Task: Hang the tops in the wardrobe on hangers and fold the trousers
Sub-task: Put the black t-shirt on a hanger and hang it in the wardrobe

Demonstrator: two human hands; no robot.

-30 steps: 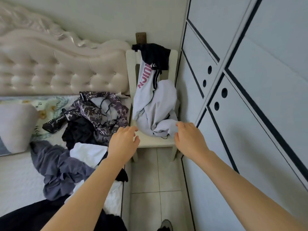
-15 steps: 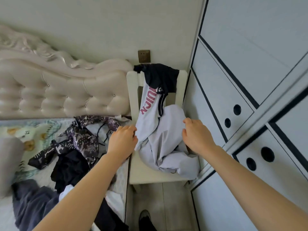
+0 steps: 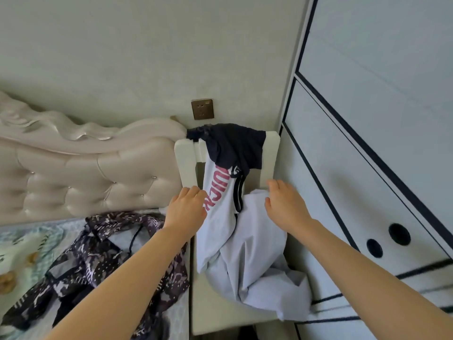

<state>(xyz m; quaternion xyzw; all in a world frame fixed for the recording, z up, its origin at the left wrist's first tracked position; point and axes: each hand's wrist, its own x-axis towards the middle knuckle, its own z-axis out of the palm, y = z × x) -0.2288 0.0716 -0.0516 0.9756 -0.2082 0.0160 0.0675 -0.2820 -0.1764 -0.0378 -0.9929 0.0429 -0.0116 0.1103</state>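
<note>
Head cam: person's left hand (image 3: pixel 186 210), fingers loose, and right hand (image 3: pixel 282 204), fingers bent on cloth, grip unclear, at white top (image 3: pixel 220 231) draped over chair (image 3: pixel 186 158) by wardrobe (image 3: pixel 367 168); best pinched at both shoulders & lifted clear.

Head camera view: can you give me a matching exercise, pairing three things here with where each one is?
Things: 1 white garment with pink lettering; 2 patterned garment; 3 wall socket.
Places: a on the bed; b above the chair; c draped down the chair's backrest.
Pairs: 1-c, 2-a, 3-b.
</note>
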